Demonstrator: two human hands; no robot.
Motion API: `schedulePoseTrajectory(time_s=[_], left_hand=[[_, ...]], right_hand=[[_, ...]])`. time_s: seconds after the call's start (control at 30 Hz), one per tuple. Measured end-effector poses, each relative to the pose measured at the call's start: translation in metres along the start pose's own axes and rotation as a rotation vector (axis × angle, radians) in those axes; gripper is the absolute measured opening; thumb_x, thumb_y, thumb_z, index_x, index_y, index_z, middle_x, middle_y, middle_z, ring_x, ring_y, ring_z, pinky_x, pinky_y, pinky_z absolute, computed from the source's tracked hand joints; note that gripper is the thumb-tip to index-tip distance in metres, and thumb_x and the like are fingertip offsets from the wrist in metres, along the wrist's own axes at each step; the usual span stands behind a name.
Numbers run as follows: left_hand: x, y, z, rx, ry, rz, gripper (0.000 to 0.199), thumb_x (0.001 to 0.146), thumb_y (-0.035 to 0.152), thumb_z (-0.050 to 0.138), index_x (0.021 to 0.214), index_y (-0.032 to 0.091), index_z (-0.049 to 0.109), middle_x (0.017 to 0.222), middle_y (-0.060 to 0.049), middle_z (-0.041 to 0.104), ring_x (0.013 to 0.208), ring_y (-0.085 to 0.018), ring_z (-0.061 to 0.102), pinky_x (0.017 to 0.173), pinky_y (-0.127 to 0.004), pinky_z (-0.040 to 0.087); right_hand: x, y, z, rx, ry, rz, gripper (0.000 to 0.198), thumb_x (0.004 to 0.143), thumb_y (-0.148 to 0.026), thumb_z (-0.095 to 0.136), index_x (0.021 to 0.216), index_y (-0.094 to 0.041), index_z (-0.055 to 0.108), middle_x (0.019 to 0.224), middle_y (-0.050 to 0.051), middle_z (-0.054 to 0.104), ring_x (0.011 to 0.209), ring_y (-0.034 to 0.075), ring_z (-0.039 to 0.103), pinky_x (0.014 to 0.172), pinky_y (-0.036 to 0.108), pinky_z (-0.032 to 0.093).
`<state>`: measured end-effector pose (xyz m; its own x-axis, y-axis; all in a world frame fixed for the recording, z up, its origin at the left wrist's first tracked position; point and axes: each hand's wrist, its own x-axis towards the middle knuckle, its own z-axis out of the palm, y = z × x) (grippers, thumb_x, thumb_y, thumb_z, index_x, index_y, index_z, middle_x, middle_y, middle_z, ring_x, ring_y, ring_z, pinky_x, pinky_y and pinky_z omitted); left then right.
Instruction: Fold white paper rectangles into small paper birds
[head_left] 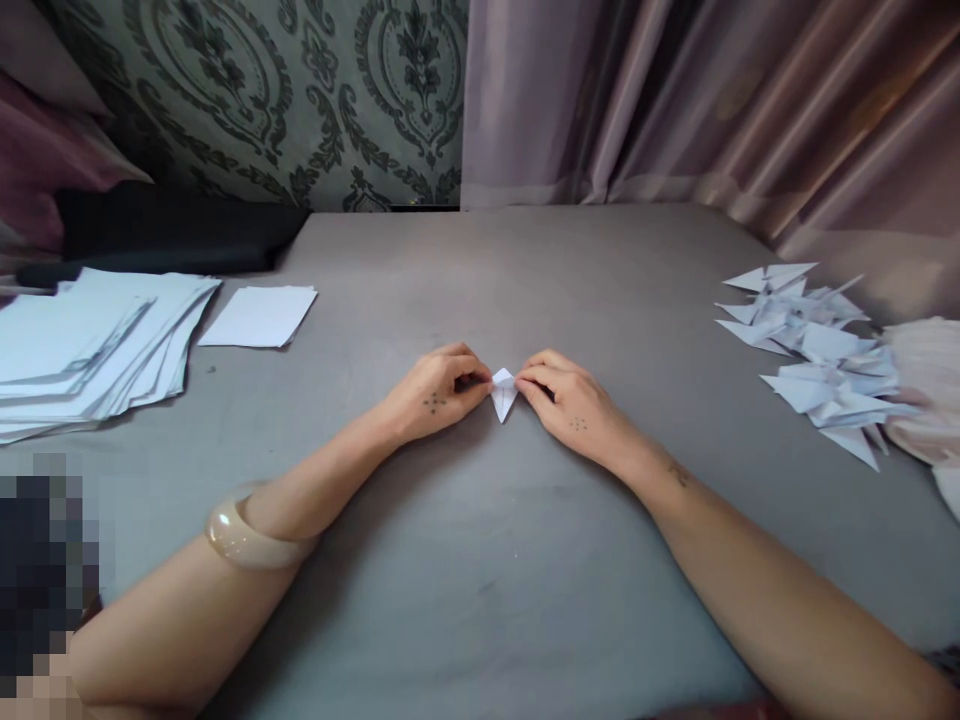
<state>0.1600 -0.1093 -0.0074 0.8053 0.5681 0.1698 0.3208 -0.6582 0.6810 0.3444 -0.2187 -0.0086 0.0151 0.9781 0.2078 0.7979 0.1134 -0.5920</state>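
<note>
Between my two hands is a small folded piece of white paper (503, 396), kite-shaped with its long point towards me and a crease down its middle. My left hand (442, 392) pinches its left corner between thumb and fingers. At the opposite corner, my right hand (571, 402) grips the paper the same way. Both hands are low over the grey surface, and the fingertips cover the paper's side corners. A pale bangle (251, 535) circles my left forearm.
On the left lie a stack of large white sheets (112, 345) and a smaller pile of square paper (259, 317). Several folded paper cranes (814, 335) are heaped at the right, beside a pale cloth (926, 385). A black cloth (172, 230) lies at the back left of the grey surface (517, 270).
</note>
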Motion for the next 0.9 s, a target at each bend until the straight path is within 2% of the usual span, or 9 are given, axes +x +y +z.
schedulePoseTrajectory(time_s=[0.13, 0.23, 0.37, 0.6, 0.9], left_hand=[[0.002, 0.001, 0.002, 0.016, 0.032, -0.027, 0.019, 0.088, 0.03, 0.056, 0.084, 0.018, 0.071, 0.088, -0.006, 0.065, 0.071, -0.014, 0.058, 0.068, -0.026, 0.044], [0.002, 0.002, 0.004, 0.037, 0.055, -0.042, 0.02, 0.088, 0.03, 0.056, 0.083, 0.018, 0.071, 0.086, -0.006, 0.064, 0.07, -0.014, 0.057, 0.067, -0.026, 0.043], [0.002, 0.001, 0.006, 0.028, 0.053, -0.061, 0.02, 0.088, 0.028, 0.055, 0.083, 0.018, 0.071, 0.086, -0.005, 0.064, 0.069, -0.013, 0.056, 0.067, -0.025, 0.043], [0.003, -0.001, 0.007, 0.043, 0.067, -0.072, 0.021, 0.087, 0.03, 0.055, 0.083, 0.018, 0.071, 0.087, -0.006, 0.064, 0.068, -0.013, 0.056, 0.066, -0.026, 0.043], [0.003, 0.008, 0.008, 0.039, 0.077, -0.147, 0.02, 0.086, 0.029, 0.055, 0.081, 0.017, 0.07, 0.086, -0.006, 0.062, 0.071, -0.015, 0.057, 0.068, -0.028, 0.044]], right_hand=[[0.002, 0.004, 0.0, 0.053, -0.016, 0.021, 0.025, 0.093, -0.019, 0.044, 0.093, -0.022, 0.068, 0.106, 0.005, 0.064, 0.091, 0.017, 0.06, 0.085, 0.032, 0.045], [0.004, 0.007, -0.004, 0.116, -0.05, 0.056, 0.027, 0.083, -0.01, 0.046, 0.094, -0.022, 0.068, 0.109, 0.004, 0.064, 0.087, 0.014, 0.061, 0.08, 0.029, 0.046], [0.004, 0.007, -0.006, 0.123, -0.029, 0.069, 0.029, 0.075, -0.006, 0.047, 0.093, -0.021, 0.065, 0.101, 0.003, 0.065, 0.08, 0.013, 0.059, 0.076, 0.027, 0.046], [0.003, 0.005, 0.002, 0.136, 0.03, 0.067, 0.008, 0.084, -0.023, 0.056, 0.085, -0.021, 0.065, 0.098, 0.002, 0.064, 0.079, 0.013, 0.06, 0.078, 0.029, 0.047], [0.006, 0.002, 0.006, 0.133, 0.086, 0.128, 0.015, 0.087, -0.026, 0.057, 0.076, -0.021, 0.065, 0.094, 0.002, 0.063, 0.074, 0.012, 0.059, 0.073, 0.028, 0.047]])
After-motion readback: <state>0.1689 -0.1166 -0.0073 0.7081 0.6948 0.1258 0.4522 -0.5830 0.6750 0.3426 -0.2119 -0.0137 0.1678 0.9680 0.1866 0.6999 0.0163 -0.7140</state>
